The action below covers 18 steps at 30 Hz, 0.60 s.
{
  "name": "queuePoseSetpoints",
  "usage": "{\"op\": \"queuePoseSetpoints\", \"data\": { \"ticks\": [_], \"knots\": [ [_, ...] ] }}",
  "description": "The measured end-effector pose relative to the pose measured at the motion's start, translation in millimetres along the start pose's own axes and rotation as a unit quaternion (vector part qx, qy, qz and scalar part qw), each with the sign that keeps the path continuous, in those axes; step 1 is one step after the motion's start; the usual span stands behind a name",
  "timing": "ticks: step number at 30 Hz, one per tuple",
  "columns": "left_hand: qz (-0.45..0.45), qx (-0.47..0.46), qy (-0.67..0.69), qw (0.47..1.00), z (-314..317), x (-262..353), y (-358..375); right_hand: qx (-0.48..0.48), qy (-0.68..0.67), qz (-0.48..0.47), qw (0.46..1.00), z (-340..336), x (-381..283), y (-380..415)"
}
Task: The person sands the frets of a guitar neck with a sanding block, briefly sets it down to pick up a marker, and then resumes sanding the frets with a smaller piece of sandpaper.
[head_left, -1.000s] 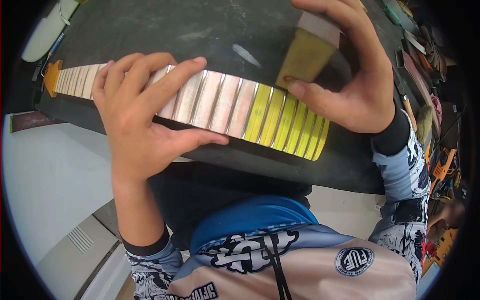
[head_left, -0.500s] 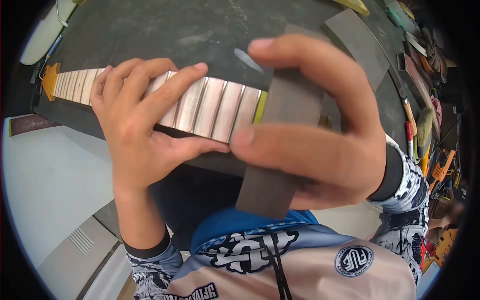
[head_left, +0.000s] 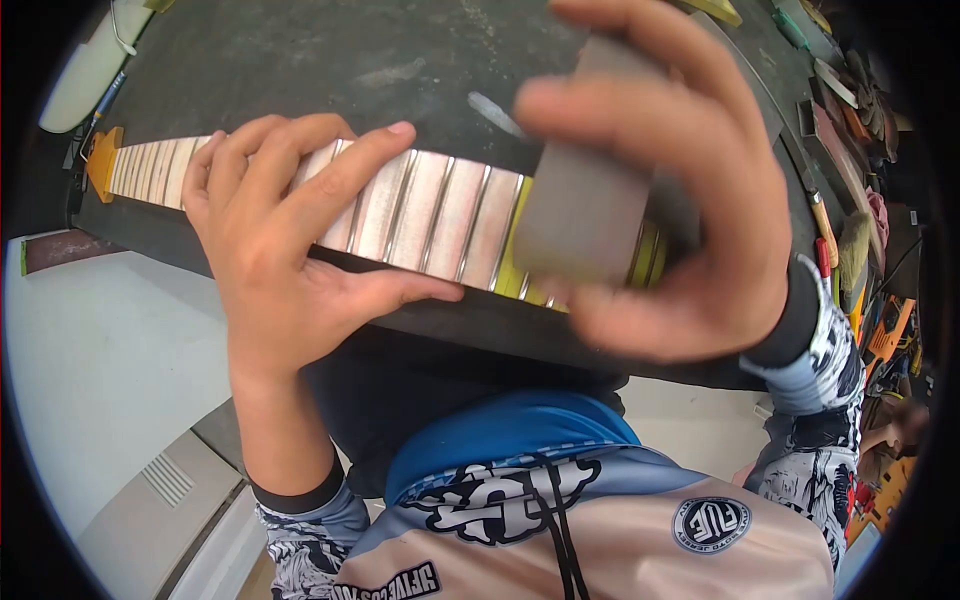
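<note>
A guitar neck [head_left: 437,212] lies across the dark bench, its metal frets running over a pale, masked-looking fretboard. My left hand [head_left: 262,220] is closed over the middle of the neck, fingers across the top and thumb along the near edge. Yellow-green strips [head_left: 508,275] cover the neck's right end. Over that end my right hand [head_left: 700,190], blurred by motion, grips a dark grey piece of sandpaper [head_left: 585,215] between thumb and fingers. The sandpaper overlaps the frets there and hides part of them.
An orange-yellow block [head_left: 103,165] stands at the neck's narrow left end. Along the right side lie a wooden-handled tool [head_left: 821,215], a red marker [head_left: 823,258], a brush [head_left: 855,243] and other tools. A white panel [head_left: 110,350] is below left.
My right hand has moved up and away from me with the sandpaper, whose lower end no longer hangs past the near edge. The left hand and neck stay put.
</note>
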<state>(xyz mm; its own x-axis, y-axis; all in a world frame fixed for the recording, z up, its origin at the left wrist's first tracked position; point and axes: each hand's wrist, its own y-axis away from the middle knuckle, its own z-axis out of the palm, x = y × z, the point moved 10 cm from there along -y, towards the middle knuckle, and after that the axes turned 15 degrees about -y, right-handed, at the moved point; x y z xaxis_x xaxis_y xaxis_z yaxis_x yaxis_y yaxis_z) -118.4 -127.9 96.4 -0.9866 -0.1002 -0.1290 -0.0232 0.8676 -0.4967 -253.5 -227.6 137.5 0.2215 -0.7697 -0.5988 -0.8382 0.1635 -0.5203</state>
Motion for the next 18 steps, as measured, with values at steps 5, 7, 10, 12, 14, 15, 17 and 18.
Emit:
{"op": "queuePoseSetpoints", "data": {
  "ticks": [5,7,10,12,14,15,17,18],
  "knots": [
    [0.008,-0.002,-0.009,1.000,0,1,-1,-0.038,0.009,-0.015,0.999,-3,12,2],
    [0.014,-0.008,-0.018,1.000,-1,1,-2,0.153,-0.176,0.244,0.941,-30,90,29],
    [0.008,-0.011,-0.026,1.000,0,1,-3,0.087,-0.039,0.029,0.995,-34,54,12],
    [0.010,-0.017,-0.026,0.999,1,1,-2,0.083,0.000,0.068,0.994,-28,55,16],
    [0.011,-0.022,-0.024,0.999,1,0,-2,0.060,0.006,0.044,0.997,-30,48,12],
    [0.010,-0.024,-0.025,0.999,1,-1,-2,0.048,0.009,0.031,0.998,-30,44,9],
    [0.007,-0.027,-0.026,0.999,2,-2,-2,0.043,0.002,0.023,0.999,-26,50,13],
    [0.008,-0.021,-0.017,1.000,2,-2,-2,0.024,-0.012,0.017,0.999,-27,57,17]
  ]
}}
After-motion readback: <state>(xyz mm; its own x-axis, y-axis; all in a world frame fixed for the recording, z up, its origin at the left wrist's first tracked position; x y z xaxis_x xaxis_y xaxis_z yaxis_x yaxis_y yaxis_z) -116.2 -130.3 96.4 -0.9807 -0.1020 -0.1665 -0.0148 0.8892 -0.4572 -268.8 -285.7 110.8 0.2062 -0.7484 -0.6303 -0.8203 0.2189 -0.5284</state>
